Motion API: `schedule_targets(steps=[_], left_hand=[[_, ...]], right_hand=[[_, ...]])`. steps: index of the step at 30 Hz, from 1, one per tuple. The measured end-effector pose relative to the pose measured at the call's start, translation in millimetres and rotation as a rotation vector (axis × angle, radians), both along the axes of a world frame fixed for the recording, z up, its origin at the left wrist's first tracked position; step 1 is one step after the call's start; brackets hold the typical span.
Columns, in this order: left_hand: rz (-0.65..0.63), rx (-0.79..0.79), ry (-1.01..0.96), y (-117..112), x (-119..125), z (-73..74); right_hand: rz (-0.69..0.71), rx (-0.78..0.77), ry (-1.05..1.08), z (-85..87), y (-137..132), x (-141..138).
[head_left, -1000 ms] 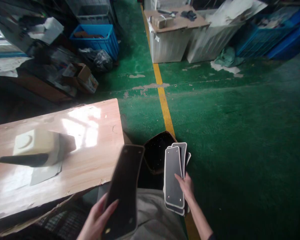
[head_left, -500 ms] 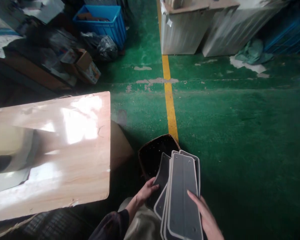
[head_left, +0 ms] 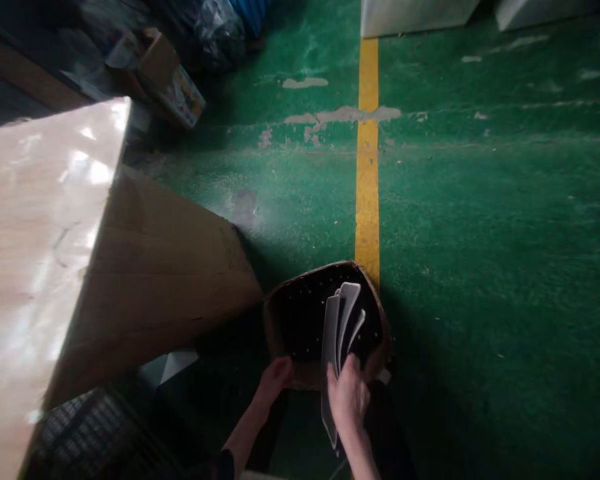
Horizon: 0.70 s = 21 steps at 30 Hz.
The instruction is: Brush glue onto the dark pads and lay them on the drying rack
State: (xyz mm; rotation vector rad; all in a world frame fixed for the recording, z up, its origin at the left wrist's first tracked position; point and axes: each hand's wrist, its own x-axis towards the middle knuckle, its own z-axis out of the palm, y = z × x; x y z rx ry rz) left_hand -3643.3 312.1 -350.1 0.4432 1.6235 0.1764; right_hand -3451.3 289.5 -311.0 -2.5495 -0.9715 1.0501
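My right hand [head_left: 349, 395] is closed round a small stack of flat grey panels [head_left: 339, 328] with pale edges, held on edge and fanned, their upper ends over a cardboard box [head_left: 280, 300] that stands on the green floor and is filled with dark panels. My left hand [head_left: 275, 379] rests at the box's near left rim, fingers curled there; whether it grips the rim or a dark panel is unclear.
A glossy wooden tabletop [head_left: 35, 220] fills the left side, with a large cardboard sheet [head_left: 165, 267] leaning under its edge. A yellow floor line [head_left: 367, 160] runs away from the box. Clutter and a small carton [head_left: 173, 80] lie at the back left. A dark mesh crate [head_left: 85, 433] sits below the table.
The view has tipped down and moved toward the box. My right hand has turned the grey panels on edge and lowered them over the box; my left hand has dropped to the box's rim.
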Motion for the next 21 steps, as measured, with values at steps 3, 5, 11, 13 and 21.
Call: schedule_targets(steps=[3, 5, 11, 13, 21], left_hand=[[-0.033, 0.003, 0.016, -1, -3, -29.1], [-0.093, 0.049, 0.163, 0, -11, -50.7], [-0.279, 0.117, 0.687, 12, -60, -111.9], [-0.313, 0.094, 0.698, 17, -70, -127.1], [-0.393, 0.038, 0.585, 30, -74, -155.3]], right_hand=[[0.162, -0.024, -0.103, -50.7, 24, -53], [0.18, -0.078, 0.047, -86.8, 26, -97], [0.177, -0.019, 0.343, -131.6, -37, -103], [0.056, 0.082, 0.143, -130.6, -61, -46], [-0.437, -0.149, 0.125, -172.2, -120, 99]])
